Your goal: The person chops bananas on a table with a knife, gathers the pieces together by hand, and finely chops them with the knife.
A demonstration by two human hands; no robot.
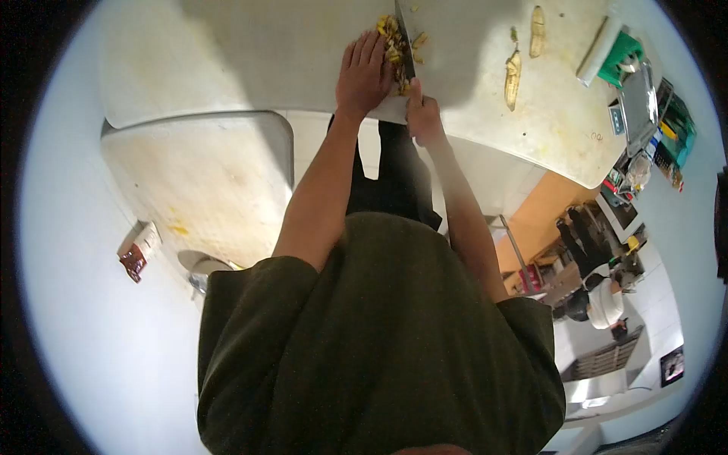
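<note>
The pile of chopped yellow and brown bits [392,47] sits on the white table [174,45], right between the left hand [365,77] and the blade of the knife [408,53]. That is the big thing to look at: the bits are just to the right of the left fingers, and just to the left of the blade. The pile is long and thin, and it runs away from the person, side by side with the knife. The knife points away too, with its far end leaning a little to the left. The left hand is nearer to the bits. It lies palm down with its fingers stretched out, pointing away, and its thumb side is right up against the pile. I can't tell if any bits are under it. The right hand [423,117] is by the near end of the pile, closed around the knife's handle, with one finger or thumb poking forward along the knife. Both arms reach out from the body and slant in, so the hands are close but apart. A few loose bits [420,39] lie on the other side of the blade. Farther right, two long yellow-brown strips [513,80] lie on the table, well apart from both hands.
</note>
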